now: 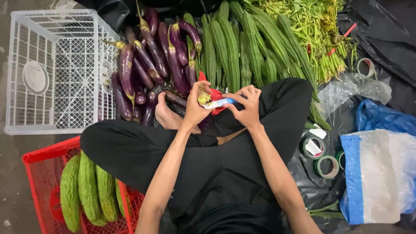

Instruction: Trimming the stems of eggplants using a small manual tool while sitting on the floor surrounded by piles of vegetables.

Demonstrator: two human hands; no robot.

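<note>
Eggplant — stem end up, long axis near vertical, body hidden below — is clamped in left hand above the lap; right hand fingers pinch a tape strip beside its stem.

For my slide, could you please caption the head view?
Both hands wrap tape around a purple eggplant's stem.

To my left sits a white plastic crate and below it a red crate holding 4 bitter gourds. Ahead lie purple eggplants, ridged gourds and leafy green stems. Tape rolls rest beside a blue-and-white sack on my right.
</note>
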